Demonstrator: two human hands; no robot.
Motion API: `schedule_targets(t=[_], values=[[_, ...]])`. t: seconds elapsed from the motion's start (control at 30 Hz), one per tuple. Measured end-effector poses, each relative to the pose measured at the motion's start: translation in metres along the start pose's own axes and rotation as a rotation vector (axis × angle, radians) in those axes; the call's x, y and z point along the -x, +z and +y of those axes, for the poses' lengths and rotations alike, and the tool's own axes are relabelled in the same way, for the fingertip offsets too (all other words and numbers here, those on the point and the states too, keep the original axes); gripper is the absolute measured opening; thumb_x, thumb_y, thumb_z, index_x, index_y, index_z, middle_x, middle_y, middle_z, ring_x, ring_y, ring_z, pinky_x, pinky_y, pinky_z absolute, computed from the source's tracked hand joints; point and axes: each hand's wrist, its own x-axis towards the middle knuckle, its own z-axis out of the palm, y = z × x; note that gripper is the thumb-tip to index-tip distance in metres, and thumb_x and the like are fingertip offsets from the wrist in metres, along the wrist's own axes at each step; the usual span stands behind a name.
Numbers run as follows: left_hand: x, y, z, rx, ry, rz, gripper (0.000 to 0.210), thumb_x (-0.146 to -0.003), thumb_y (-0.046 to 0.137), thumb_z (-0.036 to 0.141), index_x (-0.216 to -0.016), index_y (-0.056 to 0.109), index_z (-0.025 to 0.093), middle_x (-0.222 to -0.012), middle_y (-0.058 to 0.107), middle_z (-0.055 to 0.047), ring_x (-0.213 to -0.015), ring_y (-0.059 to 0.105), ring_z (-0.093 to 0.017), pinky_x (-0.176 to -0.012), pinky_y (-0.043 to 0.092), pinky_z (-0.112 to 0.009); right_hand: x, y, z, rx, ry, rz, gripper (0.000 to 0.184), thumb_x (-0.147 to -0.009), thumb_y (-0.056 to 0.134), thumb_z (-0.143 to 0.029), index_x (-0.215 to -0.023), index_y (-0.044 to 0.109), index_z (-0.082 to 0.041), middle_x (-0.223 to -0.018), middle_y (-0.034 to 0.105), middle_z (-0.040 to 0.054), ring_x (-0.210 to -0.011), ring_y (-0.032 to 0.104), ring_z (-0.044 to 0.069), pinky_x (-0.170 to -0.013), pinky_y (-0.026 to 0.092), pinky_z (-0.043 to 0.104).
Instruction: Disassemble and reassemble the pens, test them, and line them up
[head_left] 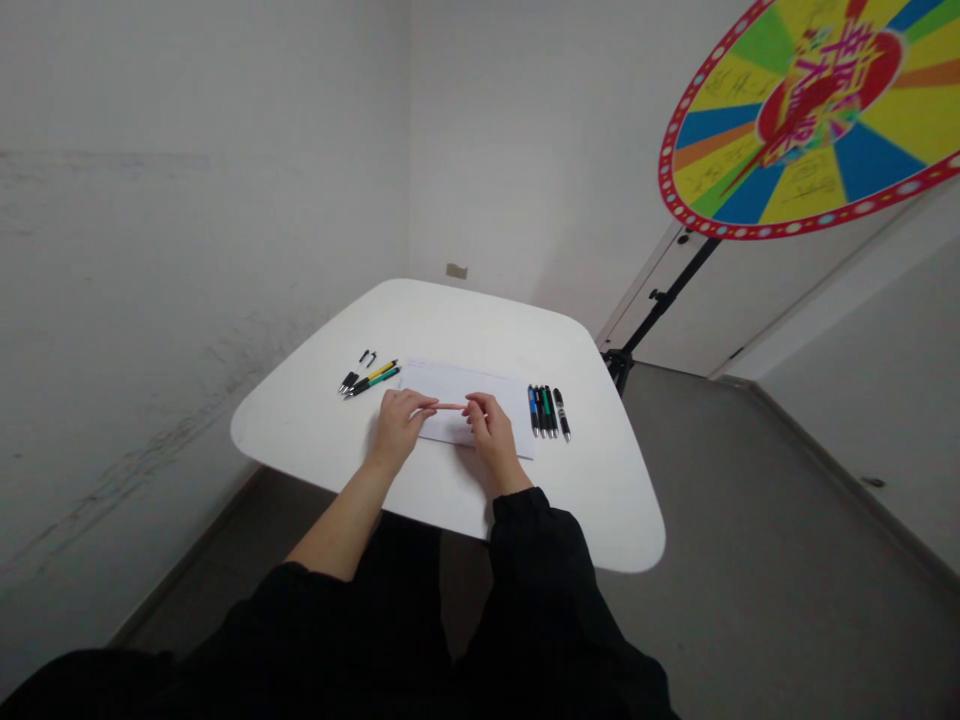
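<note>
Item, one: a slender, straight pink-orange rod, pen-like [450, 406], lying crosswise from nine to three o'clock between my hands, over the near half of a flat white paper sheet [480, 380] on a white, round-cornered table [442, 300]; whether it touches the sheet I cannot tell. Holders, two: my bare left hand [397, 425], narrow, pinching the nine o'clock end between thumb and fingertips; my bare right hand [489, 432], fingers curled in and closed on the three o'clock end, the exact contact partly hidden by my own fingers. Handling, as I judge it: light, stiff enough to stay straight between two pinches, probably smooth and apt to roll or spin if held loosely; not especially fragile, though a hard bend at the middle would be unwise. Best hold: fingertips near each end, or one pinch at mid-length; material undetermined. Adjacent stock, measured from the rod: towards ten o'clock, a loose fan of black-gripped pens with yellow, green and clear barrels [371, 376]; at three o'clock, beyond my right hand, a row of slim dark pens with blue and green parts and silvery tips [545, 411].
</note>
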Motion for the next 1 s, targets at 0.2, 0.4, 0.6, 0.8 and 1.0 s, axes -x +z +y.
schedule_targets(t=[0.2, 0.4, 0.6, 0.8, 1.0], values=[[0.0002, 0.0001, -0.0003, -0.009, -0.010, 0.021, 0.008, -0.097, 0.068, 0.023, -0.097, 0.076, 0.025, -0.096, 0.078, -0.002, -0.094, 0.063, -0.023, -0.090, 0.044, -0.042, -0.0027, 0.0006, 0.0002, -0.042, -0.031, -0.002, 0.023, -0.096, 0.060, -0.044, -0.101, 0.069, -0.023, -0.102, 0.073, 0.0088, -0.094, 0.069, 0.024, -0.083, 0.057, 0.039], [-0.0002, -0.0002, -0.0002, -0.019, 0.002, 0.001, 0.008, -0.096, 0.068, 0.023, -0.099, 0.076, 0.025, -0.096, 0.078, -0.002, -0.094, 0.063, -0.023, -0.091, 0.044, -0.042, -0.0041, -0.0007, -0.0013, 0.010, -0.015, -0.004, 0.020, -0.096, 0.058, -0.041, -0.093, 0.068, -0.023, -0.090, 0.072, 0.0062, -0.085, 0.067, 0.023, -0.080, 0.055, 0.039], [-0.0002, 0.0009, -0.0013, -0.016, 0.029, -0.004, 0.008, -0.096, 0.070, 0.024, -0.099, 0.077, 0.025, -0.094, 0.078, -0.002, -0.094, 0.063, -0.023, -0.092, 0.045, -0.043, -0.0026, 0.0009, 0.0003, 0.032, 0.045, -0.027, 0.016, -0.095, 0.054, -0.036, -0.090, 0.062, -0.023, -0.079, 0.068, 0.0028, -0.075, 0.064, 0.021, -0.074, 0.050, 0.035], [0.0001, 0.0021, -0.0024, -0.006, 0.025, -0.020, 0.009, -0.096, 0.069, 0.026, -0.100, 0.077, 0.026, -0.096, 0.078, -0.002, -0.096, 0.063, -0.024, -0.092, 0.045, -0.043, -0.0004, 0.0042, 0.0049, 0.090, 0.006, -0.052, 0.020, -0.099, 0.044, -0.038, -0.086, 0.051, -0.025, -0.077, 0.059, 0.0001, -0.074, 0.056, 0.020, -0.071, 0.044, 0.033], [-0.0003, 0.0024, -0.0011, 0.001, 0.041, -0.048, 0.010, -0.097, 0.068, 0.026, -0.099, 0.077, 0.025, -0.094, 0.078, -0.002, -0.094, 0.063, -0.023, -0.093, 0.045, -0.043, 0.0016, 0.0054, 0.0064, 0.197, -0.023, -0.073, 0.028, -0.104, 0.034, -0.043, -0.086, 0.047, -0.026, -0.080, 0.056, 0.0023, -0.077, 0.054, 0.022, -0.073, 0.043, 0.035]])
